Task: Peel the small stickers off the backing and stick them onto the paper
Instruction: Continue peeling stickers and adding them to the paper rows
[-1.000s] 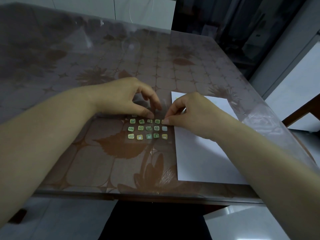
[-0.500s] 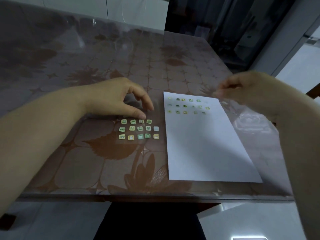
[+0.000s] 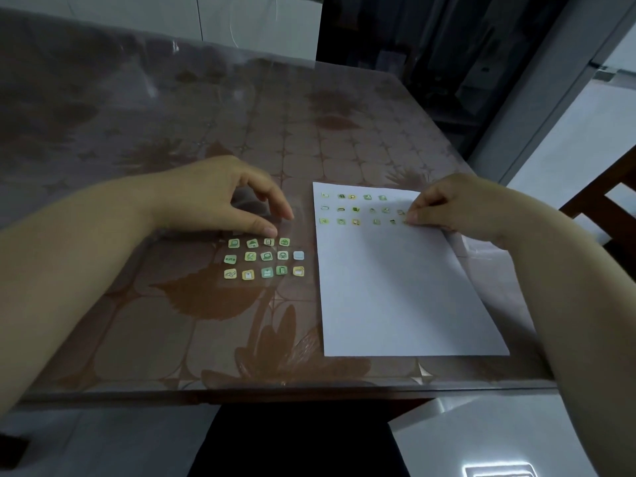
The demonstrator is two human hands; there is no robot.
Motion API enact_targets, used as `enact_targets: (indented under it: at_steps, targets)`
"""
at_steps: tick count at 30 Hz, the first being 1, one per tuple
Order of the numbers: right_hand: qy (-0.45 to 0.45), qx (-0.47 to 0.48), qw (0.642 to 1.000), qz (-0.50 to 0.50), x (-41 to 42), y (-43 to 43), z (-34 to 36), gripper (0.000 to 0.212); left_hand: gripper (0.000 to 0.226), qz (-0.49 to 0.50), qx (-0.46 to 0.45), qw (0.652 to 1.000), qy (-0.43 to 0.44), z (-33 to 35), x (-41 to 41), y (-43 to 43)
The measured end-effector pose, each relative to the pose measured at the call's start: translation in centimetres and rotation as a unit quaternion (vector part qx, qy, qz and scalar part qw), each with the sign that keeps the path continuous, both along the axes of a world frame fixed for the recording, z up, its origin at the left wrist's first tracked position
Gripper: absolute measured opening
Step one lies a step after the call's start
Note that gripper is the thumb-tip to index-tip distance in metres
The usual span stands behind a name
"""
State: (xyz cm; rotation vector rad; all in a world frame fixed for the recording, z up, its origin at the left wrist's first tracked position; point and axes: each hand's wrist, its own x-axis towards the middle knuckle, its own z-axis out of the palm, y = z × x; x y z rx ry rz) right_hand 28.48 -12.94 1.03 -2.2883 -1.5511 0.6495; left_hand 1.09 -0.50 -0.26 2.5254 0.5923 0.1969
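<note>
No writing is legible on the small rounded-square stickers (image 3: pixel 265 258), mostly green, lying on a clear backing (image 3: pixel 296 218) on the glossy floral desk (image 3: pixel 206 321). The left hand (image 3: pixel 220 201) presses curled fingertips on the backing. The right hand (image 3: pixel 447 208), fingers pressed together, seemingly pinches a sticker against the white paper (image 3: pixel 395 287).

Dim, bluish light. Glare streaks the glossy clear-covered brown floral table (image 3: pixel 241 139). Wide-angle bending warps the edges; fine detail looks perhaps slightly soft.
</note>
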Motion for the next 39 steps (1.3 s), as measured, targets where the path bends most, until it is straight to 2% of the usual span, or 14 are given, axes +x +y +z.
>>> enact_targets:
  at_steps: [8,14,16,18,20,23,25,27,29,34,39]
  targets:
    - [0.005,-0.01,1.0,-0.016,-0.1,0.3,0.2,0.005,0.043,0.003,0.002,1.0,-0.006,-0.2,0.2,0.1]
    - [-0.023,-0.053,0.998,-0.026,-0.5,0.8,1.3,0.016,0.039,0.006,-0.003,1.0,-0.011,-0.2,0.0,0.1]
    - [-0.059,-0.089,0.994,-0.035,-0.6,1.2,2.0,0.026,0.032,0.008,-0.006,1.0,-0.015,-0.2,-0.1,0.2]
    - [-0.141,-0.112,0.983,-0.025,-1.0,1.4,2.6,0.032,0.026,0.013,-0.001,1.0,-0.021,-0.2,-0.2,0.3]
    - [-0.193,-0.06,0.979,0.01,-2.1,1.5,2.7,0.035,0.024,0.018,0.007,0.999,-0.029,0.0,-0.5,0.6]
    - [-0.106,0.071,0.983,0.131,-6.3,1.2,2.4,0.02,0.025,0.029,0.011,0.999,-0.033,0.1,-0.8,0.9]
    - [-0.083,0.081,0.969,0.219,-9.2,1.2,1.9,0.01,0.025,0.035,0.012,0.999,-0.029,0.1,-0.9,1.0]
    - [-0.088,0.086,0.96,0.253,-10.7,1.8,1.2,0.005,0.023,0.038,0.014,0.999,-0.027,0.2,-1.0,1.1]
    - [-0.073,0.112,0.962,0.238,-11.0,2.4,0.3,0.007,0.019,0.042,0.012,0.999,-0.032,0.3,-1.1,1.1]
    - [0.041,0.15,0.973,0.171,-11.1,2.5,-1.5,0.007,0.015,0.028,0.008,0.999,-0.03,0.3,-0.9,0.8]
    - [0.071,0.145,0.971,0.174,-11.4,2.2,-1.7,0.003,0.015,0.021,0.001,1.0,-0.017,0.0,-0.5,0.7]
